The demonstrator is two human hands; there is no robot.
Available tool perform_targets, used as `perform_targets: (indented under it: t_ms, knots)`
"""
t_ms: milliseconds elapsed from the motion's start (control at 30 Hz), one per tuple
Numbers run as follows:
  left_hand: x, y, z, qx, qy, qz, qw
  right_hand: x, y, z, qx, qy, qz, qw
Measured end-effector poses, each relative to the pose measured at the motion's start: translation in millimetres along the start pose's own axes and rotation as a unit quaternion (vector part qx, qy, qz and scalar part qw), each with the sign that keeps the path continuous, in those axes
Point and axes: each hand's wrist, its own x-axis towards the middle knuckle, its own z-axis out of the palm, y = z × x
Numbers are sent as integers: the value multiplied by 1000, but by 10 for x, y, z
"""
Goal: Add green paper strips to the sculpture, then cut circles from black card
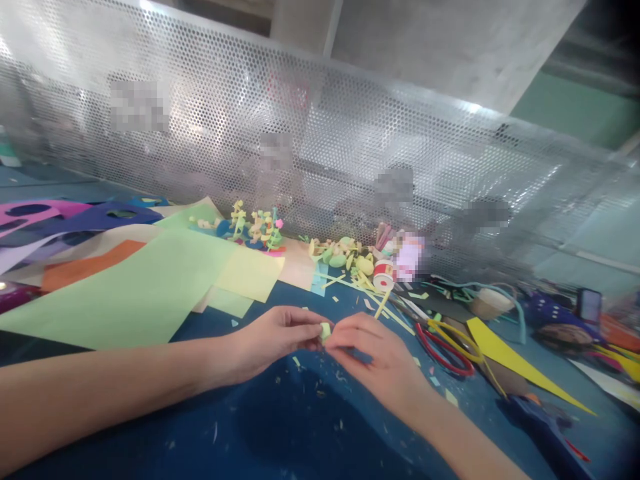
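A small pale green piece (325,331), possibly cut from sheet paper or foam, is pinched between my two hands above the dark blue tabletop. My left hand (277,337) grips its left side between thumb and fingers. From the other side, the fingertips of my right hand (373,353) close on it too, the thumb below. Its exact shape is partly covered by the fingers. Beyond my hands lie thin yellow-green strips (345,283) and a red-and-white spool (384,275). Red-handled scissors (445,353) rest to the right of my right hand.
Large light green sheets (145,287) and a pale yellow sheet (250,273) cover the left. Small yellow and green flower-like pieces (340,253) stand along the perforated metal screen (210,113). A yellow triangular offcut (525,363) and a dark blue tool handle (545,433) lie right. Scraps litter the table.
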Motion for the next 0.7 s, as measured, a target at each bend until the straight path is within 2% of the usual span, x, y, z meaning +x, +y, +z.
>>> perform_targets:
  t_ms: [67,267,467,700]
  knots:
    - [-4,-3,-1,3,-12,-2,1000,11,-23,2,-19,-1,-15,1000]
    - [-19,4,-19,10,-15,4,1000,-12,-32,25,0,-9,11,1000]
    - [-13,-10,-31,34,-23,30,999,-14,-23,18,68,-22,96,993]
    - [-1,-11,-37,64,-2,44,997,35,-72,42,120,5,178,977]
